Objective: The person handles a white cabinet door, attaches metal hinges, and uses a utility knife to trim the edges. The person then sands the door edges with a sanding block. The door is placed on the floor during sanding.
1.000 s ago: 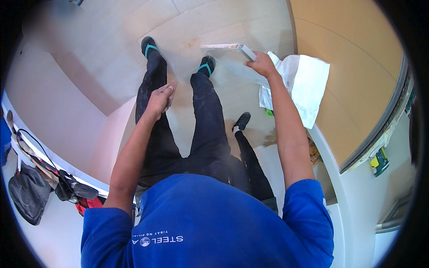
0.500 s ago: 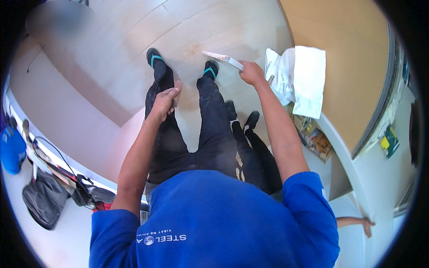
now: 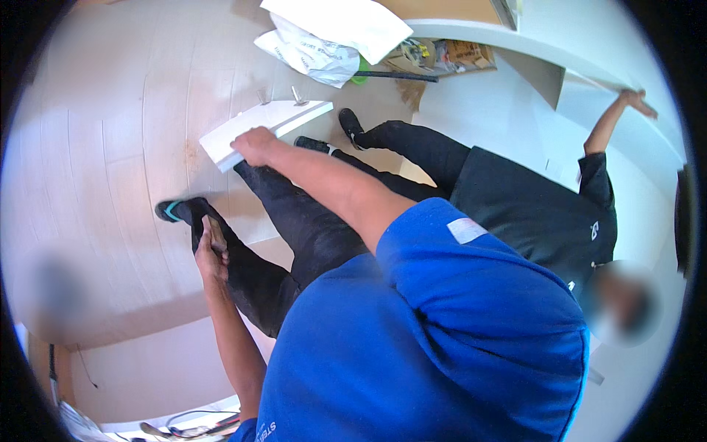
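My right hand [image 3: 256,145] is closed on the near edge of a small white cabinet door [image 3: 239,131]. Two metal hinge-like fittings [image 3: 298,94] stick up along the door's far edge. The door is held out over the floor in front of my legs. Lower and to the left, my left hand [image 3: 211,259] is beside my leg, its fingers closed around a small, flat brownish piece [image 3: 215,232] whose kind I cannot make out.
White sacks [image 3: 317,55] lie at the top, beside a cardboard box [image 3: 468,55] of odds and ends. A black bar [image 3: 398,75] runs below them. A co-worker in black [image 3: 530,206] is close on my right, one hand on a white ledge [image 3: 582,70].
My view has turned to the right, bringing the co-worker's body into sight. The cabinet door, edge-on before, now shows its broad face and fittings. Both hands keep their holds.
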